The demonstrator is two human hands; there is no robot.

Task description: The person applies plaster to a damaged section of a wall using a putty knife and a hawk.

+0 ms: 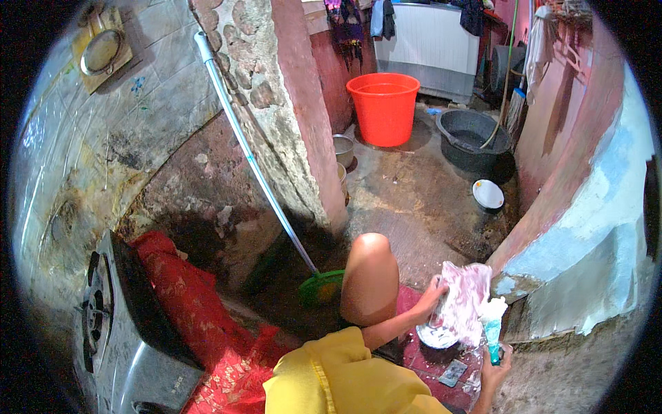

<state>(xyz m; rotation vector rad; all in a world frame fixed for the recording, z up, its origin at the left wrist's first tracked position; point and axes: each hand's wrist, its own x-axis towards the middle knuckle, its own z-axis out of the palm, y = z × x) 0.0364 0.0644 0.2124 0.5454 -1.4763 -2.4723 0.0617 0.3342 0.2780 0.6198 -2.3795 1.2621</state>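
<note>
One foamy pink cloth (463,297), gripped by left hand (432,298).
Right of it, right hand (496,368) grips teal brush (492,332), head pointing forward.

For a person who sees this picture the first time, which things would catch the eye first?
Probably the red bucket near the top, just right of centre. Then, at lower right, the sudsy-looking pink cloth in the left hand and what looks like a teal brush in the right hand.
</note>
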